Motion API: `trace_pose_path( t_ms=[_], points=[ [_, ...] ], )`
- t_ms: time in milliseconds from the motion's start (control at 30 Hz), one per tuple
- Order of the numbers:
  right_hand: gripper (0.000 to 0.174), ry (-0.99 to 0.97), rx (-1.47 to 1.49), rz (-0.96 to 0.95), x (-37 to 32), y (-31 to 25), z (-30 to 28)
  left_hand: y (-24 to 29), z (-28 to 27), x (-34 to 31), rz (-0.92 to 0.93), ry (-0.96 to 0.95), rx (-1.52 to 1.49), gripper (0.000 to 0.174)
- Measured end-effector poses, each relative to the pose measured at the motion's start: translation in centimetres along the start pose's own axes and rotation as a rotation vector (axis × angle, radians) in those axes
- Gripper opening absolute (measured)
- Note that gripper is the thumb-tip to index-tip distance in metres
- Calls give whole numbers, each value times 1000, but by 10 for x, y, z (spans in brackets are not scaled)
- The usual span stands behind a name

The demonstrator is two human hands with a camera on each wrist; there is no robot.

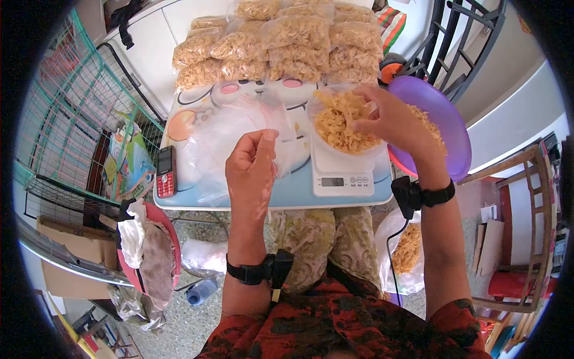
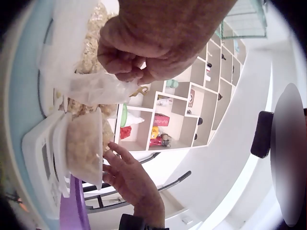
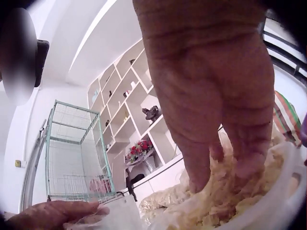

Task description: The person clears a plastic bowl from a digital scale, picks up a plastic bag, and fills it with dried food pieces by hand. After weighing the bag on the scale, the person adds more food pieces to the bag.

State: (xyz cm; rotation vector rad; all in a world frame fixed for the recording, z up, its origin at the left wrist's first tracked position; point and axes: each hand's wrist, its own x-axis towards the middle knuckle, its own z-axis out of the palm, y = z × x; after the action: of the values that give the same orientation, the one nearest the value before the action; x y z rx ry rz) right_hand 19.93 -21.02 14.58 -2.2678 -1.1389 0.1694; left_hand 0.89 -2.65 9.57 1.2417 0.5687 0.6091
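Observation:
My left hand (image 1: pixel 251 167) pinches a thin clear plastic bag (image 2: pixel 88 88) between thumb and fingertips, above a spread of similar clear bags (image 1: pixel 218 140) on the table. To the right, a white bowl (image 2: pixel 84 146) full of pale yellow dried flakes (image 1: pixel 341 125) sits on a white digital scale (image 1: pixel 326 170). My right hand (image 1: pixel 397 122) reaches over the bowl's right side, its thumb and fingers spread and pointing down. In the right wrist view the fingertips (image 3: pixel 199 179) are among the flakes, and their very ends are hidden there.
Filled bags of flakes (image 1: pixel 239 45) are stacked along the table's back. A purple basin (image 1: pixel 457 137) with more flakes stands right of the scale. A red-and-black phone (image 1: pixel 167 170) lies at the left edge. Below right is a lined container of flakes (image 1: pixel 408 251).

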Motion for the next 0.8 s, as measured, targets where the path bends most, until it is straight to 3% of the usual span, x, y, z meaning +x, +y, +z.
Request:
trace_pose_path(
  t_ms=[167,267,567,800],
  points=[
    [63,-15,-170,-77,-9,-18,4,1,4,-5,-10,-10,-1,26],
    [63,93,-264,-22,-6,-27,16,2,3,-6,-14,-13,14,26],
    [42,152,-443,28,16,-12,39,-3,0,-4,3,-32,-1,24],
    [32,307,-207,-52,9,-17,30,-2,-2,-2,-58,-16,-46,25]
  ],
)
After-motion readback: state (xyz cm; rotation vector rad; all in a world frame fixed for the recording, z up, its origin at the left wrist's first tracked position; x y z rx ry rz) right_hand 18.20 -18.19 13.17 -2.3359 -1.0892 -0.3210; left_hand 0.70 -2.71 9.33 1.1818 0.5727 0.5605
